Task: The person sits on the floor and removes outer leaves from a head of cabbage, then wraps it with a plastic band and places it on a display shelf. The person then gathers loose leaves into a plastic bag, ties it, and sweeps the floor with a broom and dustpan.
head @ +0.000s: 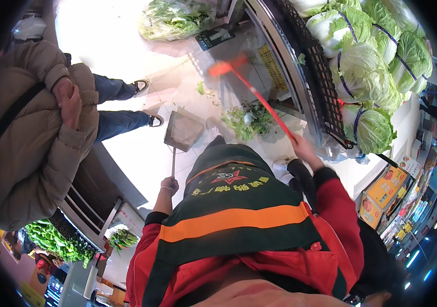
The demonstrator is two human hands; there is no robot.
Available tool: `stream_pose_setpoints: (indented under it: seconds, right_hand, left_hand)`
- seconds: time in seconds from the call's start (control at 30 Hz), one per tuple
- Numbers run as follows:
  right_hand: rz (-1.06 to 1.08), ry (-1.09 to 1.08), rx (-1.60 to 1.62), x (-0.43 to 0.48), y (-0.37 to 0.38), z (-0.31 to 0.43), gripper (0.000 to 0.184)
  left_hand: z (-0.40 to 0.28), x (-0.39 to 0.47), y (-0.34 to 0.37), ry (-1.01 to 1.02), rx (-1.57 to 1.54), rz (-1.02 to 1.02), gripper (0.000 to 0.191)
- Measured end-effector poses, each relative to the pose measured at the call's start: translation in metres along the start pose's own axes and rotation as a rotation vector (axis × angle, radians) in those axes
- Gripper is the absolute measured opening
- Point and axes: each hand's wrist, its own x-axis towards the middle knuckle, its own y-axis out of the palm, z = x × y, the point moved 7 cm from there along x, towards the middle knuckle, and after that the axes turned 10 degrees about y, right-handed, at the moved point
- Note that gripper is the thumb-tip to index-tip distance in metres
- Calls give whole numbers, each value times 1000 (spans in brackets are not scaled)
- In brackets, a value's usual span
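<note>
My left hand (169, 185) grips the handle of a long-handled dustpan (183, 130), whose pan rests near the floor ahead of me. In my right hand (303, 149) is the red shaft of a broom (258, 94). The red broom head (227, 66) looks blurred, out over the tiles near the display stand. A heap of leafy green scraps (248, 121) lies on the floor between my shoe and the stand. Smaller leaf bits (200, 89) are scattered between the broom head and the dustpan.
Chinese cabbages (360, 73) fill a black crate (324, 73) on the right-hand stand. A person in a padded jacket (45, 134) stands close on my left. A plastic bag of greens (176, 19) sits ahead on the floor. Another person's dark-trousered leg (302, 180) is at my right.
</note>
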Motion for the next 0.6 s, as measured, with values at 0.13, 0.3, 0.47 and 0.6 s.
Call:
stream_pose_setpoints:
  seconds: [0.13,0.3,0.47,0.6]
  right_hand:
    - [-143,-136,-46,142,6,70,32]
    - [-144,50,-188,231,31,97,32]
    - [-99,153,-230,162,62,-12,51]
    - [-40,202,-126,53,117,-102,44]
  left_hand:
    - [-9,-9,9,65,10,58,5]
    - [-21,-18,11,105,77,86,8]
    - [-18,-22,10,93,60,117,6]
    - [-21,-18,21,137,103,89,6]
